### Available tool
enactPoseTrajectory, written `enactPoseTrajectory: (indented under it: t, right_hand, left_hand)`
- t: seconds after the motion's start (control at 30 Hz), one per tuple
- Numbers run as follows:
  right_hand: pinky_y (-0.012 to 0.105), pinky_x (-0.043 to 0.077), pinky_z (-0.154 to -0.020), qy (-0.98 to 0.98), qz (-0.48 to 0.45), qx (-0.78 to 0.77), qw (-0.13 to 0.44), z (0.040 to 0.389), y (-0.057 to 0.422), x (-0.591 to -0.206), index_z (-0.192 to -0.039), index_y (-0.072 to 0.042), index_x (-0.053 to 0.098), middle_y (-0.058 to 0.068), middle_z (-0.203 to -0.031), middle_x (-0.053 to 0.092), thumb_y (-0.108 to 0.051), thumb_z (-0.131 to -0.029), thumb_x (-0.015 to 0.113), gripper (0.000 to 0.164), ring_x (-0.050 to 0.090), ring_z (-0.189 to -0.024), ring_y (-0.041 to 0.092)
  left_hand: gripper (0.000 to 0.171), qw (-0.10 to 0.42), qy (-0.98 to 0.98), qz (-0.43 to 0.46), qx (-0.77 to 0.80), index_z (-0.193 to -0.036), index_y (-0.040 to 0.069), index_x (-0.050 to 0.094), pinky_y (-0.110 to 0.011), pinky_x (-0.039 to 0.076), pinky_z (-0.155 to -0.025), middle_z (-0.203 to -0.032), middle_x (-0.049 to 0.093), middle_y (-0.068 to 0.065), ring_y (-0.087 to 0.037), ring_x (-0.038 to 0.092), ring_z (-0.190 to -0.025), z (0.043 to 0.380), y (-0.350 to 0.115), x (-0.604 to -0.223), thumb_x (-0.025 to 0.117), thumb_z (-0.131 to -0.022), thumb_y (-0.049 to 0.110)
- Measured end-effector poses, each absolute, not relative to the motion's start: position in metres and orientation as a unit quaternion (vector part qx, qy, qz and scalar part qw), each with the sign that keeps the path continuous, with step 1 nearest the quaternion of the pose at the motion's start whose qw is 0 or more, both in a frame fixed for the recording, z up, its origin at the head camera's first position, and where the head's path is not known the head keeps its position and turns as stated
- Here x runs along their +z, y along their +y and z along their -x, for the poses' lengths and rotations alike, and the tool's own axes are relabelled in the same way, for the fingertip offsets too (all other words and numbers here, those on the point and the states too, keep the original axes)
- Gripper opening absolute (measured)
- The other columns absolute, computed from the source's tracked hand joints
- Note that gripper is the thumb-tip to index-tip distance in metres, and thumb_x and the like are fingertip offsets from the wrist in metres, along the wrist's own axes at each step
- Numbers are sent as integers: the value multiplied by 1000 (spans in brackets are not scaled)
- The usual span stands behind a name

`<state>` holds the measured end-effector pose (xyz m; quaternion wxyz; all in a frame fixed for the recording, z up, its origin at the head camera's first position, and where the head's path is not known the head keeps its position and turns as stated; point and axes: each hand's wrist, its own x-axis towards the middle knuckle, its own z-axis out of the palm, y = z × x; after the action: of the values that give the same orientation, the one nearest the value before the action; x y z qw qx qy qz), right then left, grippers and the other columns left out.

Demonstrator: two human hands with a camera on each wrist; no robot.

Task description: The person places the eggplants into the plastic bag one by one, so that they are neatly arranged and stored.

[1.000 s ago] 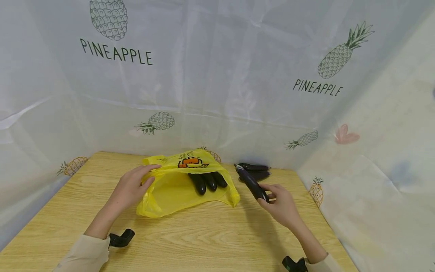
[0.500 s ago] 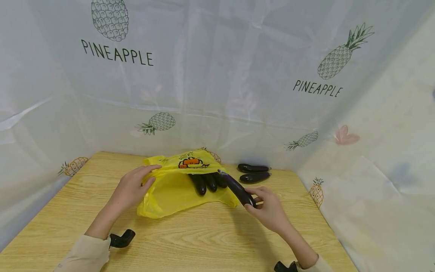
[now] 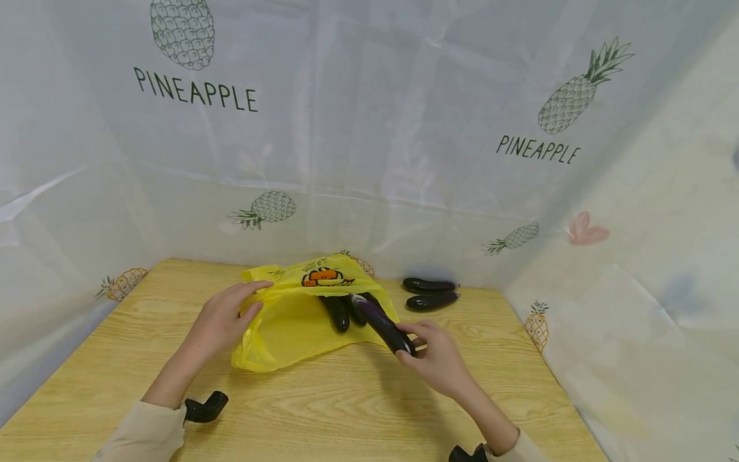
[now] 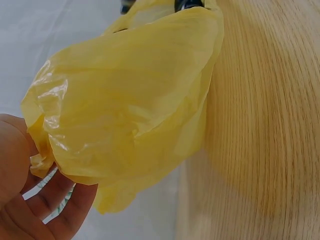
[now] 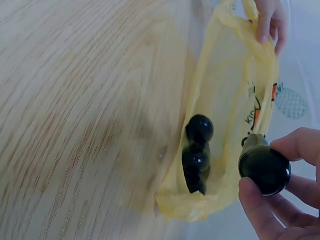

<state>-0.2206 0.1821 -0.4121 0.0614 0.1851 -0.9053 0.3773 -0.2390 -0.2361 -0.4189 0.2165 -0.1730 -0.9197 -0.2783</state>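
A yellow plastic bag (image 3: 288,327) lies on its side, its mouth facing me and held up. My left hand (image 3: 225,317) pinches the left edge of that mouth; in the left wrist view, the fingers (image 4: 75,202) curl behind the plastic. Several dark eggplants (image 5: 199,129) lie side by side inside the bag, at its right. With its fingertips my right hand (image 3: 435,359) grips another eggplant (image 3: 381,324) by the rounded end. The stem end of this one points into the mouth, in front of the ones inside.
Two eggplants (image 3: 432,301) lie on the wooden table (image 3: 312,410) behind and right of the bag. A white sheet (image 3: 369,141) printed with pineapples hangs along the back and right side.
My right hand has carried its eggplant leftward, from beside the bag to the mouth. The left hand stays at the bag's edge.
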Motion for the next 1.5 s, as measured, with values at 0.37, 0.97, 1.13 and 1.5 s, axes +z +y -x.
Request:
enactPoseTrajectory:
  t: [0.37,0.97,1.13,1.5]
  right_hand:
    - [21,60,-66,-906,-212,358,84,233,156,-420,-130,-11,77,10,-116,69,-8,-89,84,42,76,-88,22]
    - [25,60,-69,-904,-236,350,73,247,118,-431,-132,-5,74,14,-117,70,-11,-92,83,42,75,-86,26]
    - [24,60,-70,-901,-232,360,65,251,110,-433,-133,-4,74,14,-116,68,-11,-92,83,42,75,-87,26]
    - [25,59,-70,-901,-221,366,71,257,97,-441,-132,-5,75,15,-117,68,-11,-92,83,42,72,-86,23]
  left_hand:
    - [44,222,-919,177,-274,-147,13,63,-50,58,-76,-136,70,-18,-25,69,-86,239,-235,-417,69,-104,10]
    - [44,212,-921,170,-280,-149,15,62,-54,58,-83,-138,69,-16,-30,71,-97,239,-238,-420,68,-105,11]
    - [44,215,-921,172,-275,-148,15,62,-47,56,-77,-137,70,-15,-20,67,-84,239,-237,-420,68,-105,11]
    - [45,204,-921,170,-284,-149,14,61,-64,55,-96,-144,65,-18,-43,67,-119,240,-238,-420,68,-105,9]
